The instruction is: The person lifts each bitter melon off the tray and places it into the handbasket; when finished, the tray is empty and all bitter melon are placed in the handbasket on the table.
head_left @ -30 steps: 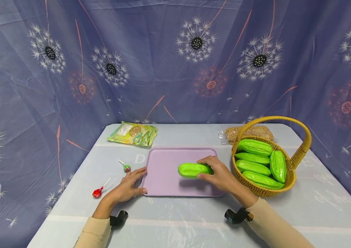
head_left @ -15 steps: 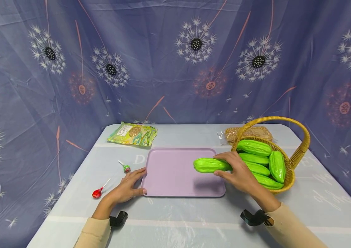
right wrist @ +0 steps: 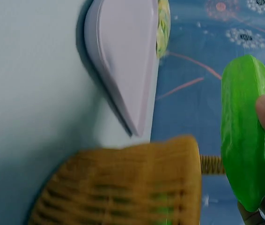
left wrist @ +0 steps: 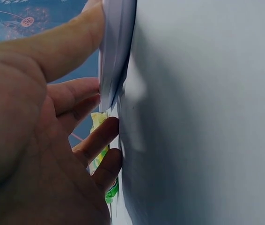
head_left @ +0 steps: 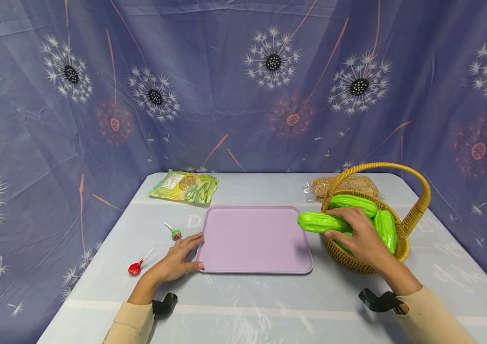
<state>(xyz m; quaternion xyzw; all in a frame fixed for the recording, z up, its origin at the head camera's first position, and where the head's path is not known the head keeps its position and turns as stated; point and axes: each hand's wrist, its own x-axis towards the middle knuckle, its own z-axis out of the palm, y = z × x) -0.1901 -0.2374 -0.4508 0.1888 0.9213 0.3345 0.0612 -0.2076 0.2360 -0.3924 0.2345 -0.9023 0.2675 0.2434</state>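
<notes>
My right hand holds a glossy, bright green bitter melon between thumb and fingers, over the left rim of a wicker basket. From the right wrist view, the melon is clear of the basket's rim, with the thumb on one side. More green melons lie inside the basket, partly hidden by the hand. At the left edge of the lilac tray, my left hand rests with thumb and fingers spread. The left wrist view has its fingertips touching the tray's side.
The basket's tall handle arches above it. Behind it lies a clear bag of grains or nuts. A green printed packet lies at the back left. A green lollipop and a red lollipop lie left of the tray.
My right hand has carried the melon rightward, from above the tray to the basket's left rim. The left hand has stayed at the tray's edge.
</notes>
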